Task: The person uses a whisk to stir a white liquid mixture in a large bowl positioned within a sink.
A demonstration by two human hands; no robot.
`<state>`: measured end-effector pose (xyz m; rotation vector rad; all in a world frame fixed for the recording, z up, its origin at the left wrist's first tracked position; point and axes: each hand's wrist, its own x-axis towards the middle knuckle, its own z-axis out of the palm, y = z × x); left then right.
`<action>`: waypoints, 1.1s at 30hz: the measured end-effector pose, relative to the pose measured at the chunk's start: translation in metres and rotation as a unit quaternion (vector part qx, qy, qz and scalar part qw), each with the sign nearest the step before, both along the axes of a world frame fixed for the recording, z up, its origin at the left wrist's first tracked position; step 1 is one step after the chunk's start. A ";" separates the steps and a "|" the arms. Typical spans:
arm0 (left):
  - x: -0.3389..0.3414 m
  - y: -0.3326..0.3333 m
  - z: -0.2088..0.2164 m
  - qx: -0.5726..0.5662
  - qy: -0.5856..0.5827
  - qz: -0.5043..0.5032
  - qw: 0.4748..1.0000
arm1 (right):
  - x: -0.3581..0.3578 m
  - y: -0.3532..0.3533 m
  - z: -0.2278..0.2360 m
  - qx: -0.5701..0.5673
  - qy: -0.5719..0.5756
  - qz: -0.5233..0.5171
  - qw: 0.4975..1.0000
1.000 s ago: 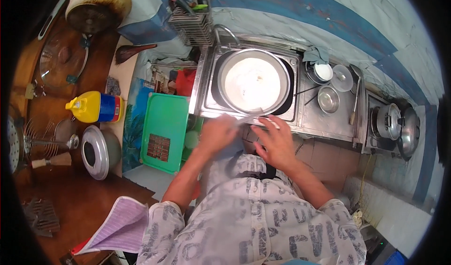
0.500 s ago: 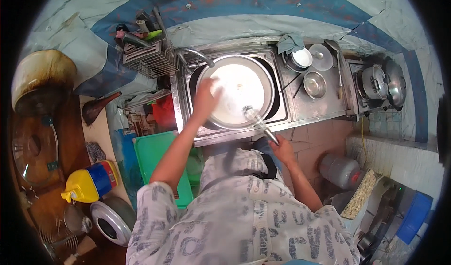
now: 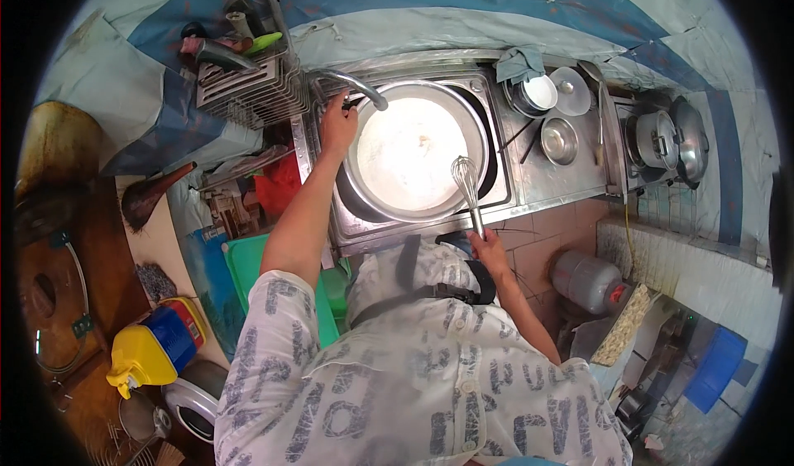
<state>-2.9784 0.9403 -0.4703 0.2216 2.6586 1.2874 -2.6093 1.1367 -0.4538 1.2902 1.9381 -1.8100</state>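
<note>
**Left hand at the faucet, right hand holding a whisk over the basin**

At the far left, on the lower corner of the brown table, a yellow jug (image 3: 147, 352) with a blue label lies on its side, and a round metal lid (image 3: 192, 398) sits just beside it. A green tray (image 3: 248, 272) stands near the left end of the counter, partly hidden by the person's left arm. At the back left corner of the counter a metal dish rack (image 3: 248, 90) holds some utensils.

The left hand (image 3: 337, 127) reaches to the base of the faucet (image 3: 351, 86) at the back left corner of the sink. Its fingers are curled around a small dark handle there; I cannot tell how firmly they press. The faucet spout bends over the rim of the large round metal basin (image 3: 418, 152), which fills the sink (image 3: 322, 185).

The right hand (image 3: 490, 247) is at the front edge of the counter, closed around the handle of a wire whisk (image 3: 467, 186). The whisk stands almost upright, with its wire head above the front right part of the basin.

On the right part of the counter, 1 small steel bowl (image 3: 560, 140) stands near a white bowl (image 3: 542, 92) and a round lid (image 3: 572, 92). At the right end, 2 metal pots (image 3: 674, 139) sit on a stove.
</note>
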 end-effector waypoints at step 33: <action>0.035 -0.029 -0.034 -0.234 0.065 -0.096 0.965 | -0.084 0.022 0.011 0.081 -0.040 0.137 0.986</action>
